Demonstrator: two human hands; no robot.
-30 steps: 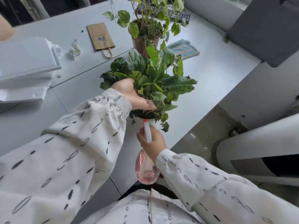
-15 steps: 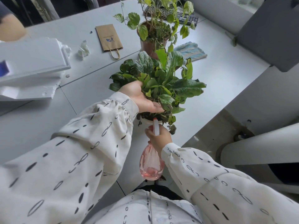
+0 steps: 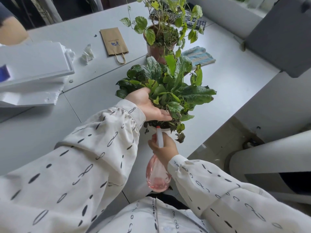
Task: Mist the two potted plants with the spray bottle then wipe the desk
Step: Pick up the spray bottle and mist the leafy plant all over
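The near plant [image 3: 181, 91] stands close to the desk's [image 3: 84, 101] right edge; the left hand [image 3: 148, 106], fingers fairly straight, presses its leaves aside while the right hand [image 3: 164, 148] clamps the spray bottle [image 3: 157, 175], nozzle at its base. A hard push could tip it over that edge

The view has slid everything slightly rightward in the frame. The left hand [image 3: 148, 105] shows more palm, pushing the leaves of the near plant [image 3: 193, 95] back, and the right hand [image 3: 165, 148] has brought the spray bottle [image 3: 157, 175] a touch closer under it
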